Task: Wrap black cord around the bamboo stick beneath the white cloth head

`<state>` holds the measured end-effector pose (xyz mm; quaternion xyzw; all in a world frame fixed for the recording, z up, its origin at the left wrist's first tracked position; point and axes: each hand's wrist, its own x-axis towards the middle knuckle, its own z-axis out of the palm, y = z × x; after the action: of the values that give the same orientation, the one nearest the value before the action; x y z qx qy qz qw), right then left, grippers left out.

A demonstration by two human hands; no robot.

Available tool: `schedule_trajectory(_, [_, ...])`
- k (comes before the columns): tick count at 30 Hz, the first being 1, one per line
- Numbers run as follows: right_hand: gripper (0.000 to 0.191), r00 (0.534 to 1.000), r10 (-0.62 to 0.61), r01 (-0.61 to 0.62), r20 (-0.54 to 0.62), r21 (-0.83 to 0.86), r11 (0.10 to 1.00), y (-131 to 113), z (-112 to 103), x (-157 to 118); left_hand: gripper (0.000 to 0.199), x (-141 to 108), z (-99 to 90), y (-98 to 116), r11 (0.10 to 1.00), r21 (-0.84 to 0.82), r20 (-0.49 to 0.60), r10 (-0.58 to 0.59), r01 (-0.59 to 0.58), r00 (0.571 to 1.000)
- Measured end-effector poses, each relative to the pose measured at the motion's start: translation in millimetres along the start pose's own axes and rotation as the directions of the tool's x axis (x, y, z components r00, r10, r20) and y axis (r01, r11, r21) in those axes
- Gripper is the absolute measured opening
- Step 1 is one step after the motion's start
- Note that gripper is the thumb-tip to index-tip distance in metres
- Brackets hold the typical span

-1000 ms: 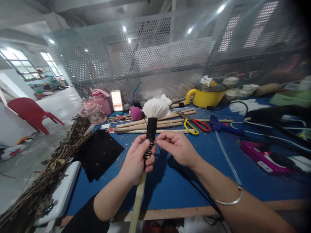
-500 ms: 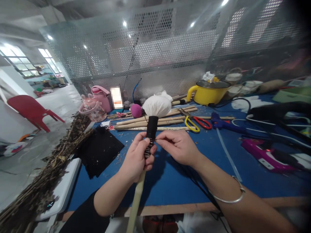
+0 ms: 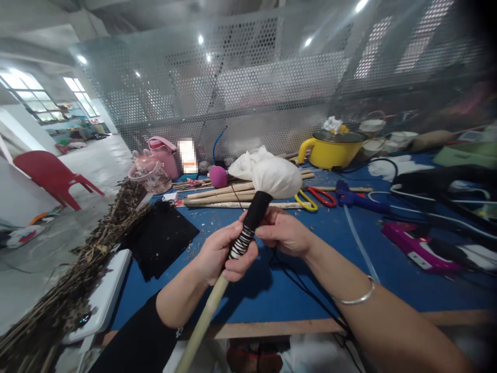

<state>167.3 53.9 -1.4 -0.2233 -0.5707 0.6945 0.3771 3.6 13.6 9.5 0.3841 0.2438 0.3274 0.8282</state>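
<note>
Black cord (image 3: 241,242) looks mid-winding: left hand (image 3: 212,249) grips the stick (image 3: 210,305), right hand (image 3: 289,233) apparently pinches cord; the next turn needs tension.

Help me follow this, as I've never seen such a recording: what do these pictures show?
There is no robot here, just a person's bare hands, all filmed from a camera on the head, looking forward and down. The left hand grips a pale stick with black cord wound round it and a white bundle on top. The right hand is beside it; its fingertips are partly hidden. Scissors, black cloth and a yellow pot sit on the blue tabletop.
</note>
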Motion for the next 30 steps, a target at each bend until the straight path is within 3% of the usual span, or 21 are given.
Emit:
schedule_trajectory(2, [0.034,1.000,0.000,0.000,-0.014,0.008,1.000,1,-2,1,0.032,2,0.2,-3,0.994,0.082,-0.038,0.069,-0.065,0.997])
schedule_trajectory(4, [0.032,0.998,0.011,-0.012,-0.070,-0.027,1.000,1,-3,2,0.034,4,0.5,-6,0.942,0.278,-0.184,0.243,-0.187,0.952])
schedule_trajectory(6, [0.031,0.991,0.030,-0.039,-0.128,-0.069,0.997,2,-3,5,0.034,5,0.0,-10,0.797,0.549,-0.317,0.477,-0.251,0.820])
schedule_trajectory(8, [0.031,0.985,0.044,-0.060,-0.169,-0.094,0.994,3,-2,7,0.034,7,-1.4,-13,0.611,0.762,-0.334,0.656,-0.216,0.676])
schedule_trajectory(9, [0.031,0.983,0.051,-0.070,-0.178,-0.103,0.992,4,-1,8,0.033,7,-2.2,-14,0.539,0.821,-0.320,0.707,-0.189,0.631])
schedule_trajectory(10, [0.031,0.982,0.050,-0.072,-0.184,-0.112,0.991,4,0,8,0.030,8,-2.8,-15,0.502,0.848,-0.310,0.729,-0.169,0.611])
schedule_trajectory(12, [0.032,0.979,0.017,-0.043,-0.202,-0.127,0.991,4,2,9,0.027,10,-3.0,-15,0.538,0.824,-0.328,0.707,-0.175,0.627])
schedule_trajectory(15, [0.033,0.977,-0.049,0.019,-0.208,-0.145,0.989,1,1,8,0.029,11,-1.2,-13,0.703,0.658,-0.363,0.610,-0.269,0.705])
schedule_trajectory(18, [0.028,0.979,-0.073,0.043,-0.192,-0.158,0.987,-2,-3,6,0.030,12,-0.4,-9,0.808,0.481,-0.363,0.538,-0.341,0.761])
schedule_trajectory(22, [0.023,0.978,-0.110,0.073,-0.180,-0.205,0.976,-6,-3,3,0.028,12,-2.3,-6,0.854,0.358,-0.355,0.498,-0.377,0.791])
schedule_trajectory(27, [0.020,0.984,-0.090,0.074,-0.154,-0.109,0.991,-9,3,1,0.026,11,-0.6,-7,0.902,0.176,-0.290,0.430,-0.394,0.855])
schedule_trajectory(30, [0.020,0.984,-0.106,0.095,-0.141,-0.081,0.992,-9,5,0,0.024,10,2.5,-7,0.915,0.091,-0.286,0.401,-0.392,0.870])
